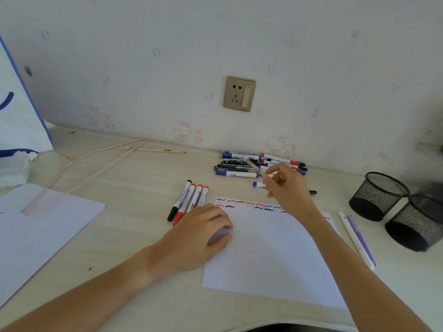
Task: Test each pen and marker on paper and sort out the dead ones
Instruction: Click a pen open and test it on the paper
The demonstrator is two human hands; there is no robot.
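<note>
at the far left of the frame a second white sheet (36, 226) lies on the pale, wood-grain table (134, 178), with a thin pink wire hanger (79, 171) partly over it. left of centre, four whiteboard markers (189, 202) lie side by side, one black-capped and three red-capped, smooth white plastic barrels with printed labels; whether this row is the dead lot or the working lot cannot be told. the left hand (203, 233) rests on the left edge of the test paper (271, 255), fingers loosely curled and together, pinning it flat. the sheet is matte white, and short red, blue and black squiggles run along its top edge.

the step in hand looks like fetching the next pen to test. the right hand (287, 188), above the paper's upper edge, pinches a slim pale pen (255, 167) between thumb and fingertips, just in front of the untested pile (259, 162) by the wall. next it likely needs the tip turned down onto bare paper under the squiggles.

at right, two slender pens (358, 238), white and lilac, lie beside the paper, and two black wire-mesh cups (395, 207) lie tipped over.
</note>
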